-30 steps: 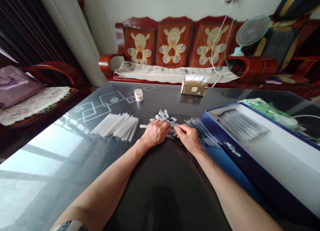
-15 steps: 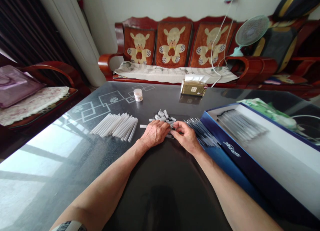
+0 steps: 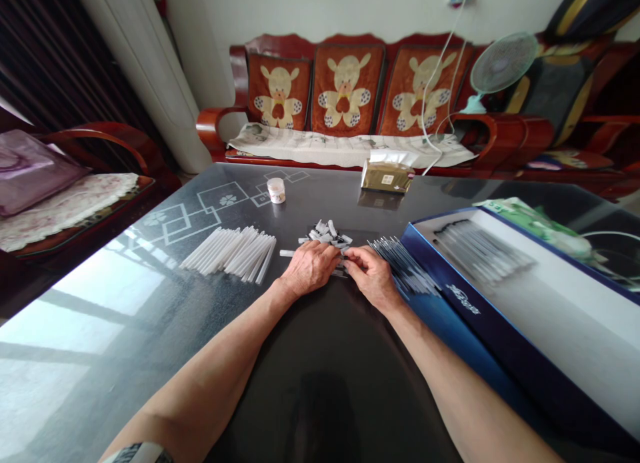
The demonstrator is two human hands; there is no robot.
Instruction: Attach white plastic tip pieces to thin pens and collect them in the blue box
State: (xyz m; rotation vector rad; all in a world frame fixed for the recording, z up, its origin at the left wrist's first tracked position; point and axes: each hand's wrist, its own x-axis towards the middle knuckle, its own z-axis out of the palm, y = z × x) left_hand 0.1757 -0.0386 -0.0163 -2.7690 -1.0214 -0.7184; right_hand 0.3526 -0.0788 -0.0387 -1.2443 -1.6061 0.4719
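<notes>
Touching white pieces (image 3: 325,233), right fingers (image 3: 351,258) nearly closed

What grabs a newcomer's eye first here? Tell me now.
The open blue box on the right of the dark glass table draws the eye first. At the table's centre, the left hand and right hand meet over a small heap of white pieces, with a row of white tubes to their left. Behind the table stands a red wooden sofa with bear-patterned cushions.

orange cartoon-animal cushions (image 3: 345,73), navy blue box (image 3: 470,323)
</notes>
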